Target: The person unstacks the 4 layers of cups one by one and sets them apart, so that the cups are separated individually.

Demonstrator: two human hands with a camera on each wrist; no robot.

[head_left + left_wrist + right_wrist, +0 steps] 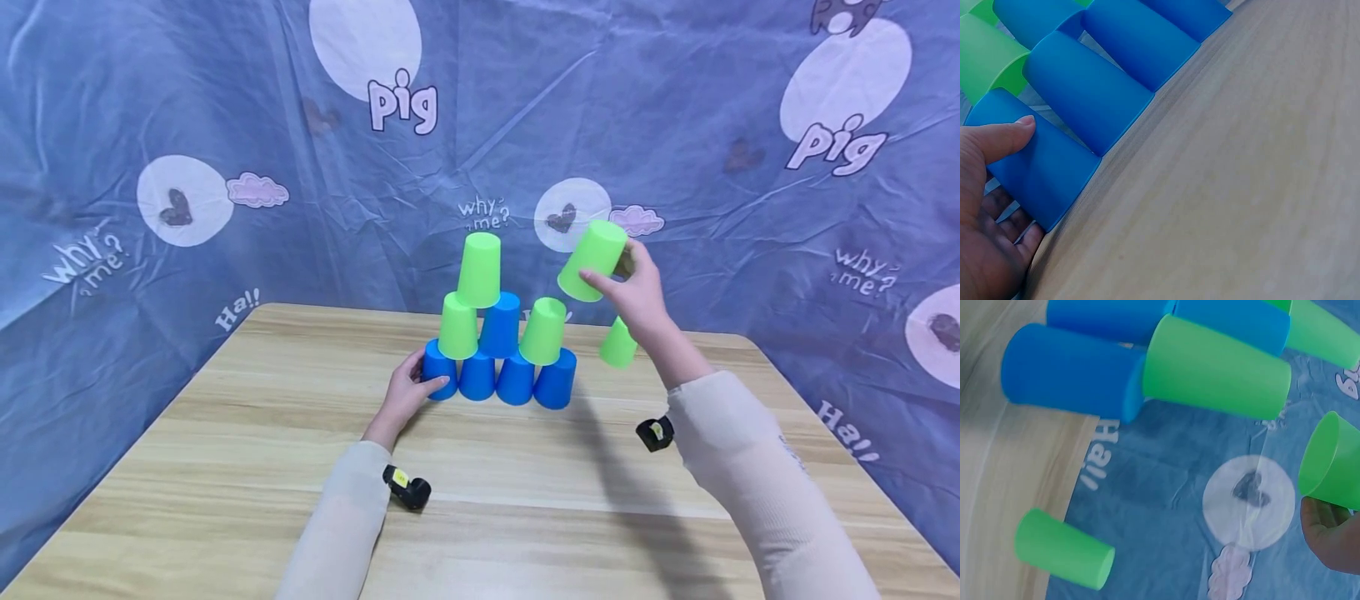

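Note:
An upside-down cup stack stands mid-table in the head view. Its bottom row is several blue cups; above sit a green cup (458, 327), a blue cup (500, 327) and another green cup (543, 332). One green cup (480, 270) tops the left pair. My left hand (407, 389) holds the leftmost bottom blue cup (1041, 159), thumb on its front, fingers round its far side. Raised right of the stack, my right hand (636, 287) grips a tilted green cup (592, 260), rim downward, touching no other cup. Part of that cup leaves the right wrist view.
A single green cup (618, 345) stands upside down on the wooden table (247, 467), right of the stack and partly behind my right hand. Blue printed cloth (247, 100) hangs behind and at both sides. Each wrist wears a small black camera (407, 488).

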